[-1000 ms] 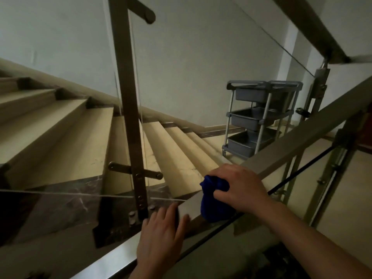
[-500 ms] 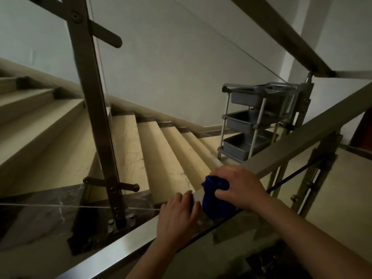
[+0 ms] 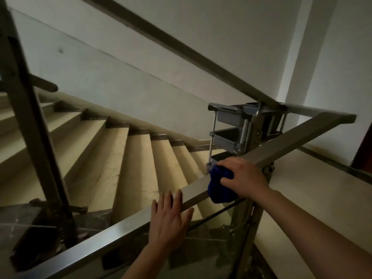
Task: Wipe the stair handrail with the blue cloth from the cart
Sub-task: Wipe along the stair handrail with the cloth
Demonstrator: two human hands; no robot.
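under right grip [image 3: 244, 178], blue cloth [image 3: 220, 188]

Two hands: left hand [image 3: 169, 220], right hand [image 3: 243, 176]. One blue cloth [image 3: 219, 190]. One grey cart [image 3: 225, 108]: top tray [image 3: 231, 117] and middle tray [image 3: 225, 140] plain, a third partly hidden. Two sloping handrails: near handrail [image 3: 302, 141], upper handrail [image 3: 181, 49].

Inspector: You have no legible text, label, brand, number or sign anywhere in your view.
Operator: Not even on the cart [image 3: 227, 140]?
Inspector: None you can read there; its grey trays are plain.
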